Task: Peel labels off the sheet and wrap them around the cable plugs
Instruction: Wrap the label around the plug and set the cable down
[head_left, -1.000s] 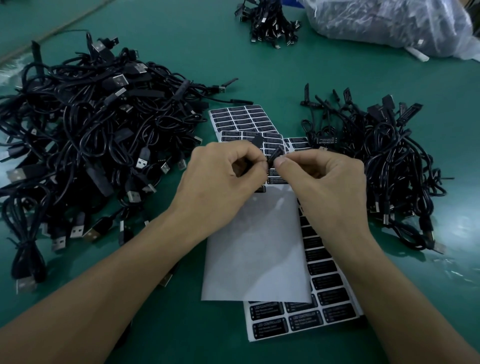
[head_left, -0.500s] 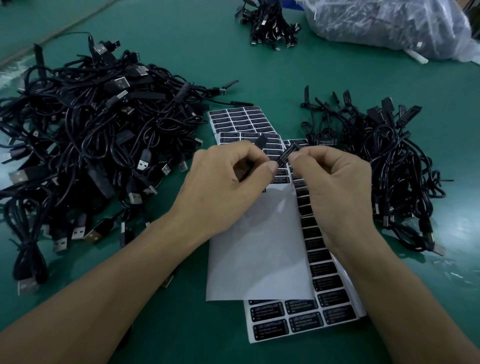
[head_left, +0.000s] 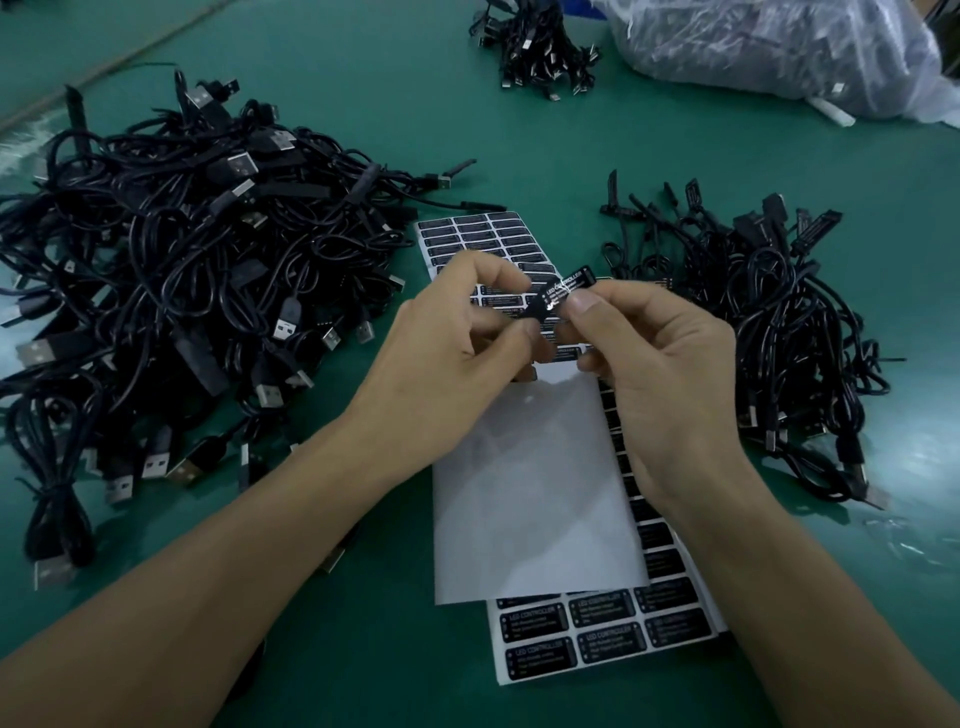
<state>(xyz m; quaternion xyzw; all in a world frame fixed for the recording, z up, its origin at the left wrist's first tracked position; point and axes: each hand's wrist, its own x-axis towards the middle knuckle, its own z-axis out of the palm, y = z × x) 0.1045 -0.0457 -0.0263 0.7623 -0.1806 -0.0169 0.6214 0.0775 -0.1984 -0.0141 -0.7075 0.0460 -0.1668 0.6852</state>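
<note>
While both hands meet above the middle of the green table, a single black label printed "LED CONTROLLER" stretches tilted between them, lifted clear of the sheets below. The right hand pinches it near its middle between thumb and forefinger, with the other fingers loosely curled. The left hand pinches its lower-left end with curled fingertips; whether a plug sits inside that grip cannot be told.

Under the hands lies a blank white sheet. It overlaps a label sheet whose black labels show along its right side and toward the near edge of the table. A second label sheet lies just beyond the hands, partly hidden by them.

A heap of black USB cables fills the table's left side, and a smaller heap lies toward the right edge, near the right hand. At the far edge sit a small cable bundle and, toward the far right corner, a clear plastic bag.
</note>
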